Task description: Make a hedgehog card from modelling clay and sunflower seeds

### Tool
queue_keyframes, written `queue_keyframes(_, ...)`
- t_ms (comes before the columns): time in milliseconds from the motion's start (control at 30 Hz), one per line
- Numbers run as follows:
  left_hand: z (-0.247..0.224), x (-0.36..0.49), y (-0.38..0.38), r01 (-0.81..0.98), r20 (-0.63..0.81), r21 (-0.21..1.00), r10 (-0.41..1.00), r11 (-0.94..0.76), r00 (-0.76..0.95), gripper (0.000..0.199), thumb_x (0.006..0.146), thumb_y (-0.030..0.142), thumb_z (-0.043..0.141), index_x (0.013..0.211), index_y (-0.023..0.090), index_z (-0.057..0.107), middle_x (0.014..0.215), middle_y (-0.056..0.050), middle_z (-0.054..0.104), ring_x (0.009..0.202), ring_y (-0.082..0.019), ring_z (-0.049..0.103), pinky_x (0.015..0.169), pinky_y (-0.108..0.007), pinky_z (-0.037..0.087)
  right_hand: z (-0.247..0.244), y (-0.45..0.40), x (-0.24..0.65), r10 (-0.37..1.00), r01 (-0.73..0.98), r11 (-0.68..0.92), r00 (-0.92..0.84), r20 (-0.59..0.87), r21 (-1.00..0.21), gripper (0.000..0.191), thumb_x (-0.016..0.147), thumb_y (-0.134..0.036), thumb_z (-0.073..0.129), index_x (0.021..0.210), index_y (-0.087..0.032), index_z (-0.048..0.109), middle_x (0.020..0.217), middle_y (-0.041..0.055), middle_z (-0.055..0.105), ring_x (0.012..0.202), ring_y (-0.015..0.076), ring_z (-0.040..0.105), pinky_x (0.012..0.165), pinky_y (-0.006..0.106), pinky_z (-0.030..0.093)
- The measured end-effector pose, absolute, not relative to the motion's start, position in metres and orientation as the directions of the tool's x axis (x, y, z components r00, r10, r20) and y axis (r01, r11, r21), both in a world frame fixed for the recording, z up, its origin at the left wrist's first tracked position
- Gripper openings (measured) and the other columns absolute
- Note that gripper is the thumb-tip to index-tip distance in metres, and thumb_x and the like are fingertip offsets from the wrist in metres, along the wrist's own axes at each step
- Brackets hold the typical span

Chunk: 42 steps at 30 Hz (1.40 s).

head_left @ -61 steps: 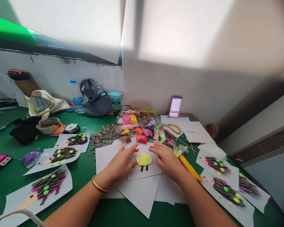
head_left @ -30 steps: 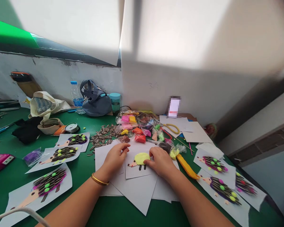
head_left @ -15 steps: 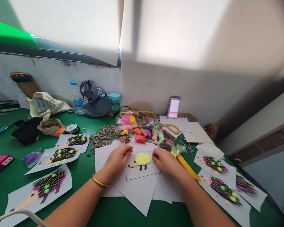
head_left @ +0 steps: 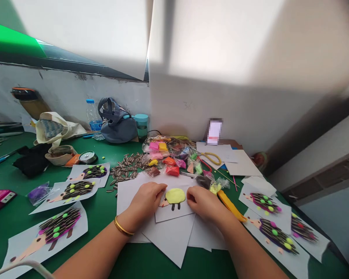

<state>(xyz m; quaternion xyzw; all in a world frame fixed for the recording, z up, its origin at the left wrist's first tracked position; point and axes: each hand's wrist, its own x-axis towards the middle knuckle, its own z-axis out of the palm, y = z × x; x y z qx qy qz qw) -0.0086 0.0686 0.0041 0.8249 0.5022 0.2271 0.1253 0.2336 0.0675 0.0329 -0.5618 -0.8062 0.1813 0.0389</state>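
Observation:
A small white card (head_left: 165, 215) lies on larger white sheets (head_left: 174, 242), bearing a clay hedgehog with a yellow body (head_left: 175, 196), a peach face and two dark legs. My left hand (head_left: 147, 198) rests at the card's left side, fingers curled together beside the face and partly covering it. At the right edge of the card is my right hand (head_left: 200, 200), its fingers bent inward near the yellow body. Whatever either set of fingertips may pinch is hidden or too small to make out.
Sunflower seeds (head_left: 128, 166) and bagged coloured clay (head_left: 172, 170) lie behind the hands. A yellow cutter (head_left: 231, 207) is close to my right forearm. Seed-covered hedgehog pictures (head_left: 46, 240) lie at both sides. A bag (head_left: 118, 126) and cup (head_left: 141, 126) stand at the back.
My left hand has shifted slightly right and now covers part of the hedgehog's face. My right hand is almost where it was, its fingers curled a little lower.

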Motion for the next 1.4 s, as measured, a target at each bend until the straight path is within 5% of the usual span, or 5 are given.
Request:
queue_keyframes(533, 0.003, -0.011, 0.07, 0.786, 0.273, 0.422, 0.89, -0.453, 0.366, 0.029, 0.088, 0.017, 0.05, 0.11, 0.022, 0.068, 0.103, -0.008, 0.073, 0.099, -0.025, 0.065, 0.09, -0.039, 0.048, 0.022, 0.072, 0.229, 0.96, 0.928, 0.218, -0.26, -0.106, -0.302, 0.015, 0.087, -0.016, 0.05, 0.095, -0.022, 0.061, 0.093, 0.0029, 0.071, 0.082, 0.0178, 0.061, 0.059, 0.028, 0.023)
queue_keyframes(767, 0.012, -0.017, 0.072, 0.924, 0.366, 0.298, 0.923, -0.239, 0.12, 0.01, 0.085, 0.027, 0.061, 0.089, 0.022, 0.069, 0.097, -0.008, 0.066, 0.097, -0.028, 0.061, 0.086, -0.042, 0.047, 0.02, 0.071, 0.228, 0.964, 0.932, 0.228, -0.256, -0.069, -0.281, 0.015, 0.086, -0.015, 0.049, 0.091, -0.022, 0.061, 0.091, 0.0031, 0.071, 0.08, 0.0179, 0.062, 0.058, 0.029, 0.021)
queue_keyframes(1000, 0.005, -0.028, 0.082, 0.968, 0.356, 0.245, 0.934, -0.048, -0.044, 0.054, 0.086, 0.036, 0.063, 0.137, 0.02, 0.049, 0.136, -0.013, 0.057, 0.125, -0.032, 0.051, 0.102, -0.047, 0.039, 0.019, 0.072, 0.226, 0.969, 0.942, 0.212, -0.238, -0.072, -0.26, 0.015, 0.085, -0.016, 0.049, 0.09, -0.022, 0.062, 0.091, 0.0028, 0.072, 0.08, 0.0172, 0.062, 0.057, 0.029, 0.02)
queue_keyframes(1267, 0.004, -0.026, 0.083, 0.968, 0.457, 0.222, 0.889, -0.117, 0.003, 0.04, 0.087, 0.021, 0.059, 0.127, 0.023, 0.059, 0.133, -0.009, 0.061, 0.124, -0.029, 0.052, 0.1, -0.045, 0.039, 0.021, 0.072, 0.226, 0.976, 0.944, 0.188, -0.212, -0.058, -0.272, 0.015, 0.087, -0.018, 0.049, 0.094, -0.023, 0.061, 0.089, 0.0024, 0.072, 0.077, 0.017, 0.062, 0.055, 0.029, 0.018)
queue_keyframes(1400, 0.006, -0.021, 0.077, 0.899, 0.49, 0.287, 0.857, -0.331, 0.159, 0.018, 0.088, 0.02, 0.06, 0.103, 0.02, 0.069, 0.106, -0.008, 0.069, 0.103, -0.026, 0.06, 0.09, -0.04, 0.044, 0.019, 0.073, 0.226, 0.973, 0.919, 0.212, -0.231, -0.019, -0.333, 0.011, 0.091, -0.024, 0.05, 0.092, -0.022, 0.061, 0.087, 0.0023, 0.07, 0.076, 0.016, 0.061, 0.056, 0.028, 0.021)
